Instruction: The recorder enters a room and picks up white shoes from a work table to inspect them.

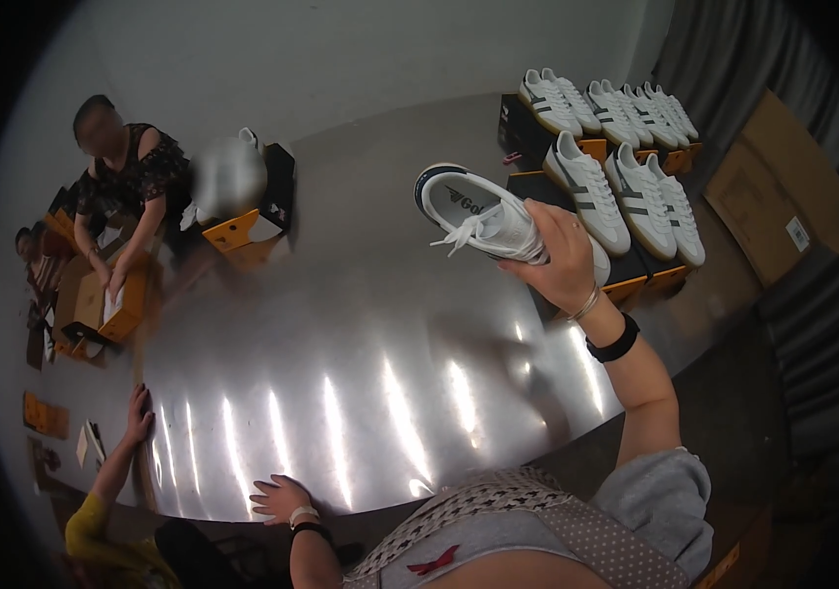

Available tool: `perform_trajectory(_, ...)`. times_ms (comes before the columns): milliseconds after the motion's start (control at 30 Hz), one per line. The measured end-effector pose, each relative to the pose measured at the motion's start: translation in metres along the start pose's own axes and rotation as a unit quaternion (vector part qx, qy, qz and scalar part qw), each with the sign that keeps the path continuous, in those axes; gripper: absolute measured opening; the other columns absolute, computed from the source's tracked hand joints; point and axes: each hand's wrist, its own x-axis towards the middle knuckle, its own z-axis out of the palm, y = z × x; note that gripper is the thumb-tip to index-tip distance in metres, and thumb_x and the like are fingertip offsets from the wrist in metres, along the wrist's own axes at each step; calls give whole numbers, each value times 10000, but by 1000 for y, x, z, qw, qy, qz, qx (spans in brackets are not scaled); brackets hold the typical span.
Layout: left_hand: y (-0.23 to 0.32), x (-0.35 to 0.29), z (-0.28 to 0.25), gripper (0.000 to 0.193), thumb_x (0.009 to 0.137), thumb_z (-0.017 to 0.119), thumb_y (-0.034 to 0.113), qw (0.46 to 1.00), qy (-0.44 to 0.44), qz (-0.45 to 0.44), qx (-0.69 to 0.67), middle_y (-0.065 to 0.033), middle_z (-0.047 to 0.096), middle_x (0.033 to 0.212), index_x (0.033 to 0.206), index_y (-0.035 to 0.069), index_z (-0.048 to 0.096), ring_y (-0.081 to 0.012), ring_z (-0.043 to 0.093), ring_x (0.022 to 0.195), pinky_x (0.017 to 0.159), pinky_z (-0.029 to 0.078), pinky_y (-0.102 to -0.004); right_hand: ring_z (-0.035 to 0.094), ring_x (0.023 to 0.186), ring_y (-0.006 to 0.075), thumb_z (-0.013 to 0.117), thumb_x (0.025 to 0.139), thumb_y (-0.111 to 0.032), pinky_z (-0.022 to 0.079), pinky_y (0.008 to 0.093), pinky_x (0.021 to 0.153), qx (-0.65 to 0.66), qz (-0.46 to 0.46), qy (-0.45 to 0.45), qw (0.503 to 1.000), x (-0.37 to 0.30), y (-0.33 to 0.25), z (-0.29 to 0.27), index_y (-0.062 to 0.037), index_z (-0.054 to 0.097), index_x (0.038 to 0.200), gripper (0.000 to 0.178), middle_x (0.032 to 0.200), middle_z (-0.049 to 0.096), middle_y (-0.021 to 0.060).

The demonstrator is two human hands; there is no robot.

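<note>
You face one shiny metal table (341, 285), streaked with bright reflections (403, 417); beyond it stands one plain grey wall (272, 59); to your right, one dark grey curtain-like hanging (724, 59).

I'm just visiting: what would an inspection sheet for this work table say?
Surface: shiny metal table, streaked with reflections.
Job's things: a white laced sneaker, held over the table; more white sneakers with dark stripes stand on black-and-orange boxes at right.
Clutter: a small pink item beside the boxes.
Hands: right hand grips the sneaker; left hand rests, fingers spread, at the near edge.
Cables: nothing seen.
Surroundings: a co-worker reaches into an open box at left; cardboard carton at right; pale wall behind.
</note>
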Motion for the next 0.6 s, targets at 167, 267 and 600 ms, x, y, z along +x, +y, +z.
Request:
perform_trajectory(167,-2,3,5,562,931,341,467,1000,3,2,-3,-150,265,1476,1416,185,317,-391,233,1354,1007,227,-665,583,996,310,875,523,-224,476,368,845,96,174,-44,979,-2,7,-7,-8,483,1258,860,1121,579,149)
perform_trajectory(267,-1,3,6,561,931,340,467,1000,4,2,1,-147,269,1475,1418,189,313,-388,235,1352,1004,229,-667,579,1048,273,872,568,-216,466,340,884,149,242,-67,956,-4,9,-15,1,449,1304,876,1166,571,156)
perform_trajectory(600,0,1,-2,558,933,326,472,1000,-5,-1,10,-145,261,1482,1421,201,310,-375,231,1359,1010,229,-657,525,1113,162,873,589,-169,410,275,957,325,276,-113,898,3,5,-43,7,400,1358,920,1212,561,116)
